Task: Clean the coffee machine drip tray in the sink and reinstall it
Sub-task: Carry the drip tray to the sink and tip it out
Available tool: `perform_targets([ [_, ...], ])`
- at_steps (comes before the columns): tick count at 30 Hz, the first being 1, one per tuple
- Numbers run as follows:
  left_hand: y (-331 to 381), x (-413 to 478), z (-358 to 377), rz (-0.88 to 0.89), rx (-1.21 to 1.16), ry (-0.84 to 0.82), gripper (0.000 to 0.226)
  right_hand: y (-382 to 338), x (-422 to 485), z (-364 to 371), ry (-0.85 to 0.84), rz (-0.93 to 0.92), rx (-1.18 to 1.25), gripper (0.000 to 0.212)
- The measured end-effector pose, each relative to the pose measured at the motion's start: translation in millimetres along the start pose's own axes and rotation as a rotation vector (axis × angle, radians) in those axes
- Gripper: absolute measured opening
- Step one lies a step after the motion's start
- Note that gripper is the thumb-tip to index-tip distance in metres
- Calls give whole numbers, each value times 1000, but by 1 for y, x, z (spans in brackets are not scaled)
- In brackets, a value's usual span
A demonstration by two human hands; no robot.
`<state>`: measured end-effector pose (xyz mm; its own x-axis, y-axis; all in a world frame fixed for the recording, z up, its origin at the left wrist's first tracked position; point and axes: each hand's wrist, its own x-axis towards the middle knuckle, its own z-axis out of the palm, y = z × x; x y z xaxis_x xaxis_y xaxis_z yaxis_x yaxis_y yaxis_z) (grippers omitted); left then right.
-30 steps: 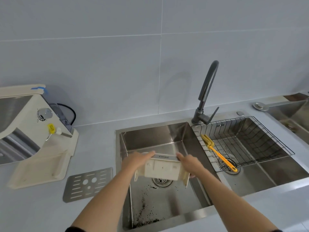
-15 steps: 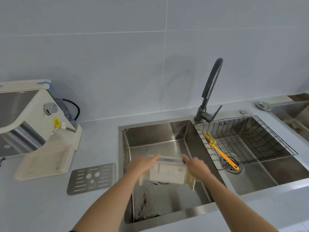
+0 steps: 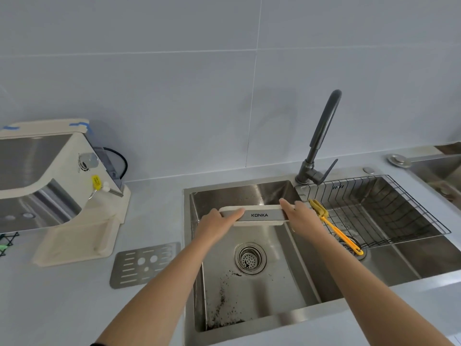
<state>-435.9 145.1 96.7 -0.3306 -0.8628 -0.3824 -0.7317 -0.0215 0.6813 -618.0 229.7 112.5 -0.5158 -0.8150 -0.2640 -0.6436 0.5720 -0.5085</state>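
Observation:
I hold the cream drip tray (image 3: 259, 216) over the left sink basin (image 3: 252, 298), its silver front strip facing me. My left hand (image 3: 219, 224) grips its left end and my right hand (image 3: 303, 217) grips its right end. Dark coffee grounds lie scattered on the basin floor near the drain (image 3: 250, 257). The cream coffee machine (image 3: 62, 186) stands on the counter at the left, its tray slot bare. The tray's metal grate (image 3: 144, 264) lies flat on the counter between machine and sink.
A dark faucet (image 3: 320, 138) rises behind the divider between the basins. The right basin holds a black wire rack (image 3: 389, 211) with a yellow brush (image 3: 336, 229) resting on it. Another sink (image 3: 439, 171) shows at the far right edge.
Both hands have lifted the tray up and away from me and turned it, so its silver front strip now faces me instead of its underside. The drain is now uncovered.

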Motion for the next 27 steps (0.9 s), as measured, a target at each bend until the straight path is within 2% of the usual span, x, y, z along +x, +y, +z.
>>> perform_targets([
  [2, -4, 3, -3, 42, -72, 37, 66, -7, -1, -4, 11, 51, 231, 42],
  [5, -8, 5, -10, 131, -151, 95, 52, -11, 2, 0, 63, 28, 315, 55],
  [8, -12, 4, -19, 229, -217, 107, 63, -15, 4, 6, 120, 38, 453, 47],
  [11, -19, 5, -23, 294, -269, 87, 79, -17, 9, 13, 150, 121, 561, 49],
  [17, -30, 10, -22, 367, -313, 44, 96, -15, 14, 27, 181, 220, 667, 32],
  [22, -31, 16, -18, 338, -341, -29, 97, -9, 5, 38, 180, 233, 743, 22],
  [25, -30, 21, -16, 133, -529, -57, 92, -4, 4, 41, 175, 242, 728, 24],
  [27, -32, 30, -12, -17, -654, -26, 97, -2, 5, 42, 174, 251, 719, 25],
])
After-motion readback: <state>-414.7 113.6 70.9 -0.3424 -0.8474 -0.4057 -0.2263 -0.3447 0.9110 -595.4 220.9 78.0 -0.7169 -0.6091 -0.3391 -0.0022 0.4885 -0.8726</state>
